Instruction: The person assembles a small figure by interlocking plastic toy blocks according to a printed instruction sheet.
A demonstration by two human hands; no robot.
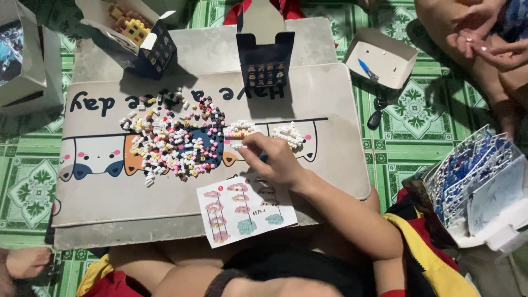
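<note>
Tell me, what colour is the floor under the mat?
Green, with a white flower-like pattern on the floor tiles, around the mat. The head view shows it.

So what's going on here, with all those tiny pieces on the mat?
A person sits on a green patterned floor at a grey mat. Their right hand rests by a small white partly built block piece, just right of a loose pile of tiny building blocks. An instruction sheet lies near the mat's front edge. The left hand is out of view. Another person's hands are at the top right.
</note>
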